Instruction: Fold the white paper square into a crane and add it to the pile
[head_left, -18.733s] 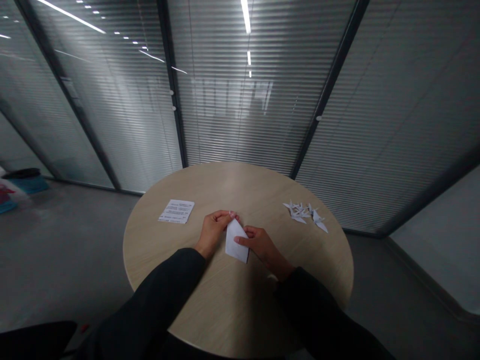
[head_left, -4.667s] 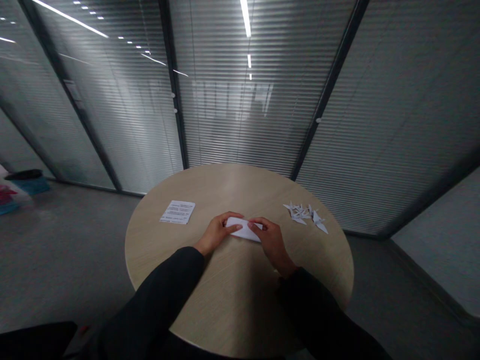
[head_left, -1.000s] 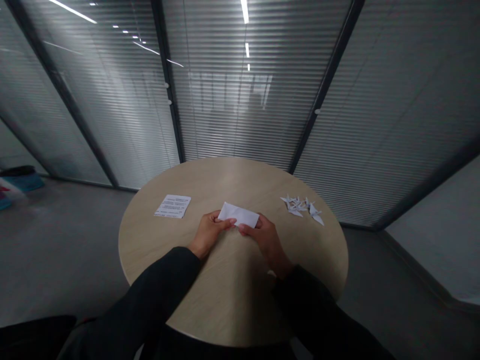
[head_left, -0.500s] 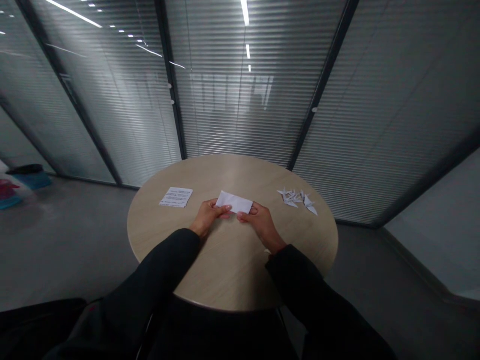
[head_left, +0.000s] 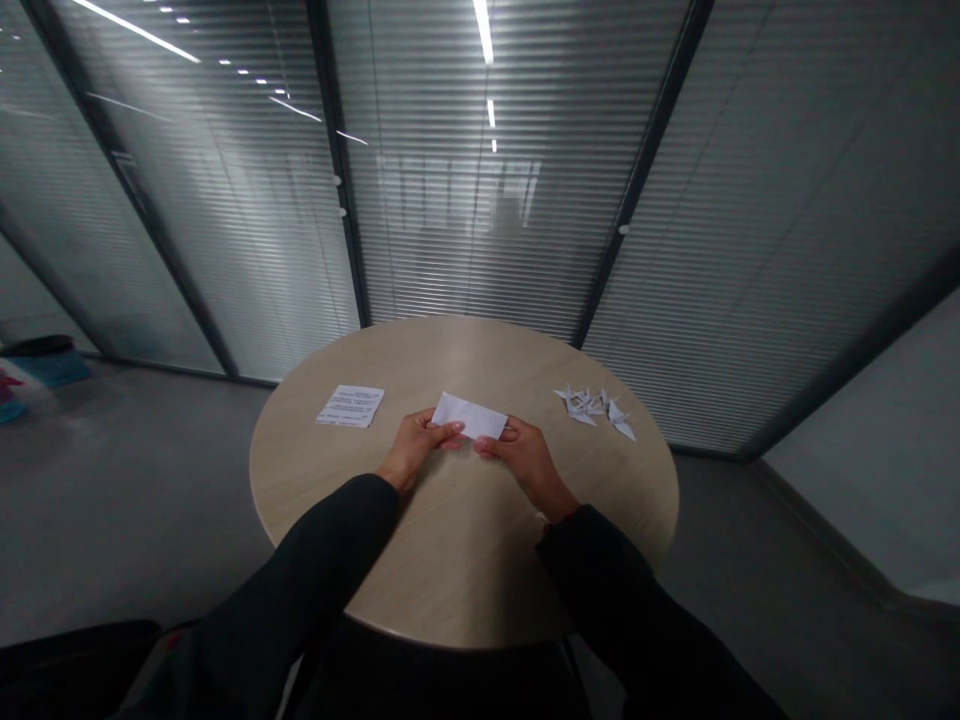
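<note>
A white folded sheet of paper (head_left: 471, 415) is held out over the middle of the table, tilted slightly down to the right. My left hand (head_left: 420, 443) pinches its left end, thumb on top. At the right end, my right hand (head_left: 526, 455) grips it between thumb and fingers. Some fingertips are hidden behind the paper. Right of my hands lies a small cluster of white folded paper cranes (head_left: 592, 408). On the left is a stack of square paper sheets (head_left: 350, 406) with printed lines on the top one.
The round wooden table (head_left: 457, 560) stands against a glass partition (head_left: 465, 240) with blinds. A blue bin (head_left: 52, 365) with a dark rim is on the floor at far left. Something dark, perhaps a bag (head_left: 75, 665), sits at the lower left.
My view has tilted slightly, so the table sits a little lower in the picture. Both hands keep their hold on the paper, with barely any shift.
</note>
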